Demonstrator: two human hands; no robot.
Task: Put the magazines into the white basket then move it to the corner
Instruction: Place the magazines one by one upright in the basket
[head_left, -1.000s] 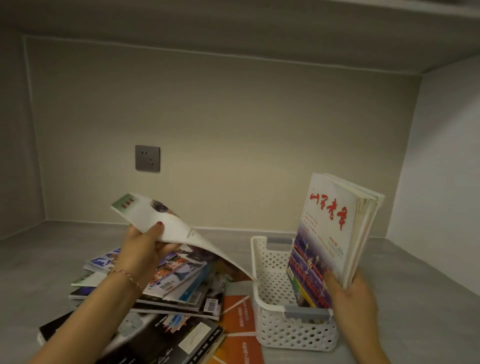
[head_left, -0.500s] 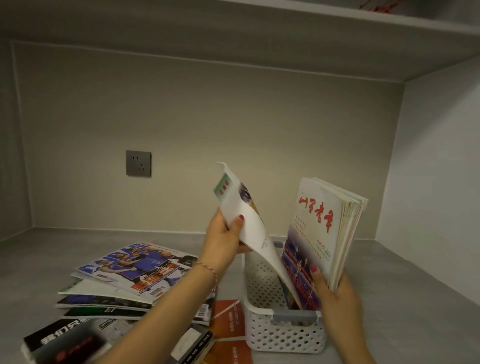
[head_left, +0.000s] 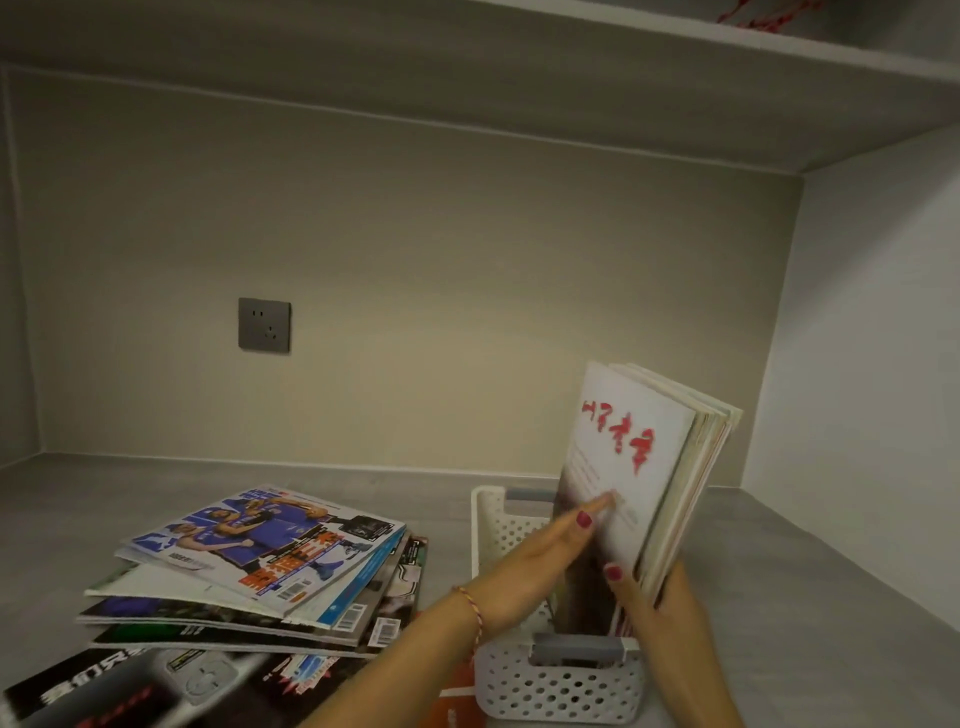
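Red-painted nails mark both hands at the bundle of magazines (head_left: 636, 467) standing in the white basket (head_left: 558, 686). The right hand (head_left: 657, 608) grips the bundle's near lower edge, thumb curled onto the front cover, fingers hidden behind the pages. The left hand (head_left: 540, 558) lies flat against the cover with fingers straight and pressed together, pointing far and right; a thin bracelet (head_left: 470, 608) circles its wrist, and the forearm runs off the bottom edge.

The bundle's lower end is sunk out of sight inside the basket — its long axis stands nearly upright, tipped slightly right, with the red-lettered cover facing left. The lettering is blurred. The basket sits on the grey shelf (head_left: 805, 597), right of centre, its near grey handle (head_left: 576, 647) showing.

To the left lies a loose stack of magazines (head_left: 260, 566) — flat, fanned, the nearest ones cut off by the frame. A wall socket (head_left: 264, 325) sits on the far wall.
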